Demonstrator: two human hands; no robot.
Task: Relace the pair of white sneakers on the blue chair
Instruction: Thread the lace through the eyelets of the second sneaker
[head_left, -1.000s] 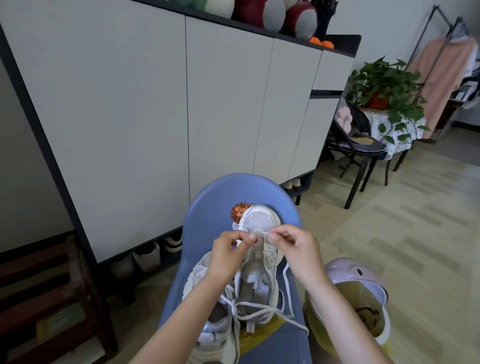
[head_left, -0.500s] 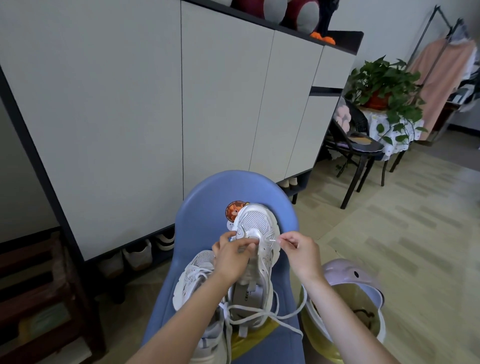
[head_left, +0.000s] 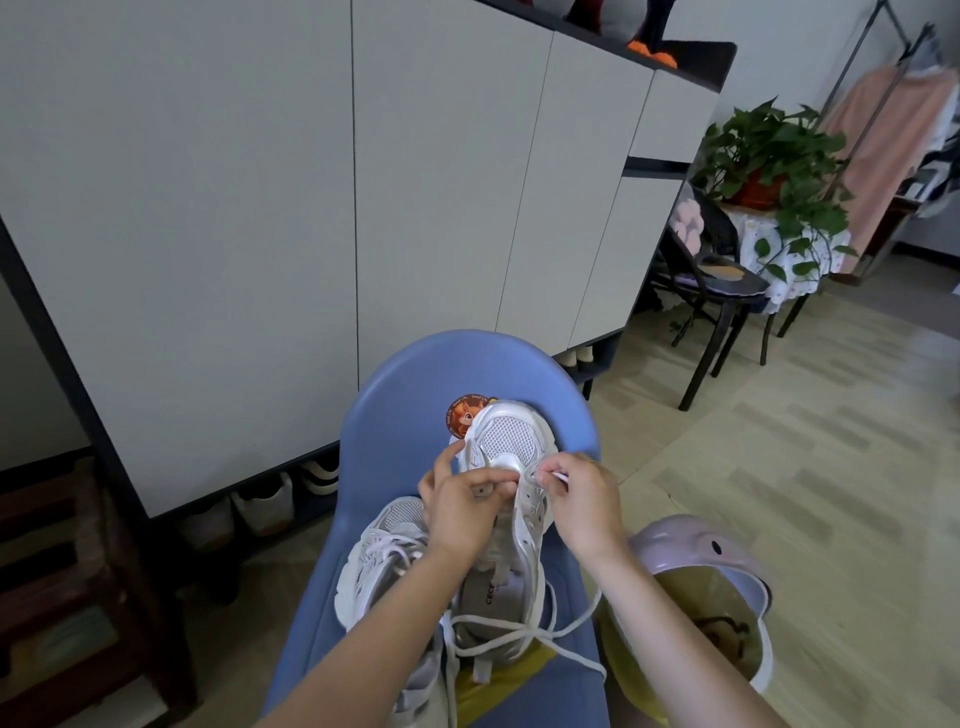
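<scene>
Two white sneakers lie on the blue chair. The right sneaker points its mesh toe at the chair back; its eyelets stand mostly bare. My left hand grips this sneaker over the tongue near the toe. My right hand pinches the white lace tip at a front eyelet on the shoe's right side. The rest of that lace trails loose across the heel and the seat. The left sneaker lies beside it, laced, partly hidden by my left forearm.
A pink and yellow stool stands close at the chair's right. A tall white shoe cabinet fills the wall behind, with shoes below it. Farther right are a black chair, a potted plant and a clothes rack.
The camera tilted down and moved closer. My right hand brought the lace tip in to the front eyelet; my left hand settled lower over the tongue.
</scene>
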